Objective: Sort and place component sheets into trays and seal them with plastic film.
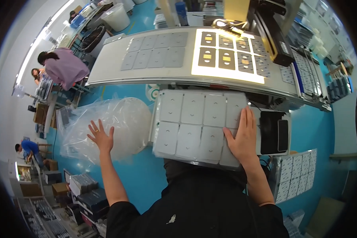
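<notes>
In front of me lies a stack of clear-wrapped grey plastic sheets (pixel 192 113), each marked with two rows of rounded rectangular panels. My right hand (pixel 242 139) rests flat on the stack's right side, thumb apart from the outstretched fingers. Off to the left, my left hand (pixel 102 137) has its fingers spread and holds nothing. It is over or beside crumpled clear plastic film (pixel 81 133), which covers part of a round white surface (pixel 133 119); whether the hand touches the film I cannot tell.
Beyond the stack runs a long conveyor (pixel 107 63) carrying a grey panelled sheet (pixel 156 51) and another over a brightly lit area (pixel 228 77). A black phone-like device (pixel 282 136) lies right of the stack. A patterned sheet stack (pixel 295 174) stands lower right. People work at left.
</notes>
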Available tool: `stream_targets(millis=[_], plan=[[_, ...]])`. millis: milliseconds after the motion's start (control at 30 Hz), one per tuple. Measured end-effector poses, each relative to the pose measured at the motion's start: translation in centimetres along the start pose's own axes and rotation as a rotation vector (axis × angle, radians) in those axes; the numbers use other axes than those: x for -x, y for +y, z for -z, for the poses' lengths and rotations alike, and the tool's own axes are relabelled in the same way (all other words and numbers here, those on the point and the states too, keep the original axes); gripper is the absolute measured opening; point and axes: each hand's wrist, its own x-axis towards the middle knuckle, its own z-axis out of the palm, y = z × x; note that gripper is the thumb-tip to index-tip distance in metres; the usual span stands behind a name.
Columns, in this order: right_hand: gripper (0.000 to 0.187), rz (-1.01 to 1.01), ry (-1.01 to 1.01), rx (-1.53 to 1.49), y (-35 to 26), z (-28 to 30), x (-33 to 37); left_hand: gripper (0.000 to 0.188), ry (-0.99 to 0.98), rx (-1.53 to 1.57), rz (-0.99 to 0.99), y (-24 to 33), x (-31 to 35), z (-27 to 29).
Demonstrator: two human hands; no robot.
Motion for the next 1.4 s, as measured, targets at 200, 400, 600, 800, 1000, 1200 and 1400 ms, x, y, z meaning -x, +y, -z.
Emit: stream_targets(millis=[200, 400, 600, 800, 1000, 1200, 1400], plan=[[0.062, -0.087, 0.194, 0.051, 2.7, 0.0, -0.5, 0.077, 0.013, 0.123, 0.05, 7.9, 3.0, 2.9], [0.05, -0.136, 0.204, -0.124, 4.4, -0.1, -0.6, 0.044, 0.079, 0.948, -0.121, 19.8, 9.1, 11.9], [0.036, -0.329, 0.161, -0.448, 5.0, 0.3, -2.0, 0.038, -0.179, 1.026, -0.144, 23.7, 9.9, 12.9], [0.025, -0.419, 0.185, -0.669, 3.6, 1.3, -2.5, 0.037, -0.029, 0.94, -0.136, 24.5, 10.3, 12.9], [0.027, -0.486, -0.37, -0.737, 1.9, 4.2, -1.1, 0.031, -0.037, 0.972, -0.113, 24.1, 10.5, 14.2], [0.031, -0.474, -0.34, -1.246, 0.9, 5.0, -0.3, 0.027, -0.527, 1.338, -0.096, 20.2, 13.8, 17.8], [0.035, -0.527, -0.398, -1.541, -0.5, 6.8, -1.1, 0.048, -1.679, 1.784, 0.043, 22.1, 17.0, 18.2]])
